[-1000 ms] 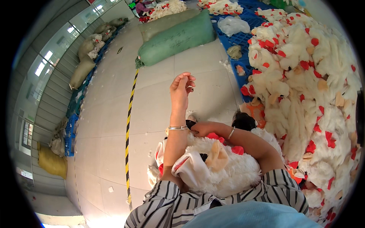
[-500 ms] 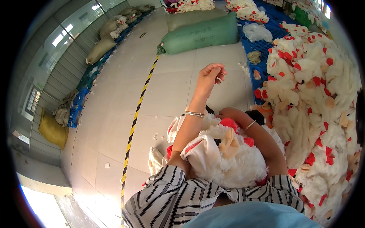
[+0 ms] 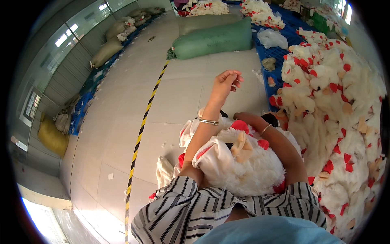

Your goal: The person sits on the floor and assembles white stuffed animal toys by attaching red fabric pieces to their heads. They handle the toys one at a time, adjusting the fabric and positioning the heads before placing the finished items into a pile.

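Observation:
A fluffy white plush chicken [image 3: 248, 168] with red and tan felt pieces lies against my body, between my two forearms. My left hand [image 3: 228, 83] is raised beyond it, thumb and fingers closed in a pinch. Anything held there is too small to make out. My right hand [image 3: 248, 118] curves over the far side of the plush, beside a red felt piece [image 3: 239, 126]. Its fingers are mostly hidden behind the plush. More white plush cloth [image 3: 164, 171] hangs beside my left arm.
A large heap of white plush skins [image 3: 325, 118] fills the right side, partly over blue pallets [image 3: 271, 75]. Long green sacks [image 3: 211, 40] lie ahead. Yellow-black tape [image 3: 142, 126] crosses the floor at left. A yellow sack [image 3: 54, 137] stands by the left wall.
The view has shifted slightly. My left hand stays raised in its pinch, and my right hand remains at the far side of the plush.

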`<state>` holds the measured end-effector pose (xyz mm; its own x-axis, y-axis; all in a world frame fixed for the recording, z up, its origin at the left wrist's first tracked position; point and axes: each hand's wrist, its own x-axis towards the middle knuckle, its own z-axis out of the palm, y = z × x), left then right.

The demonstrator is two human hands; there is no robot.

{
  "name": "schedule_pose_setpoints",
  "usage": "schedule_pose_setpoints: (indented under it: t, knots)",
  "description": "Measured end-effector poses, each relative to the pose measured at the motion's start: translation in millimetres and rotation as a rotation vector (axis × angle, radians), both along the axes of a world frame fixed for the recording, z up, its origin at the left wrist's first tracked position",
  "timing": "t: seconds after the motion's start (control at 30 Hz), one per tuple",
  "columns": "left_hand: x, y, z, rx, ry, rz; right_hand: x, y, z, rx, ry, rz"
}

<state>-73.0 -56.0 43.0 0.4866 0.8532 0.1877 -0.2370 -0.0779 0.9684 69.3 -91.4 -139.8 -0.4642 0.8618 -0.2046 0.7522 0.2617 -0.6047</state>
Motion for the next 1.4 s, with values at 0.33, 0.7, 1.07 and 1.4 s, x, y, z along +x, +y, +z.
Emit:
schedule_pose_setpoints:
  t: [0.33, 0.7, 1.07, 1.4]
  knots:
    - [17.7, 3.2, -12.9, -0.005, 0.041, -0.056, 8.6, 21.1, -38.7, -0.357, 0.354, 0.258]
    - [6.7, 21.1, -25.1, -0.046, 0.018, 0.058, 30.1, 2.1, 36.6, 0.439, 0.359, -0.376]
    - [34.5, 27.0, -102.3, 0.104, 0.585, -0.281, 114.4, 52.7, 159.5, 0.825, 1.421, -0.906]
    - [49.9, 43.9, -159.2, 0.005, 0.44, 0.034, 69.1, 33.4, 157.9, 0.622, 1.408, -0.908]
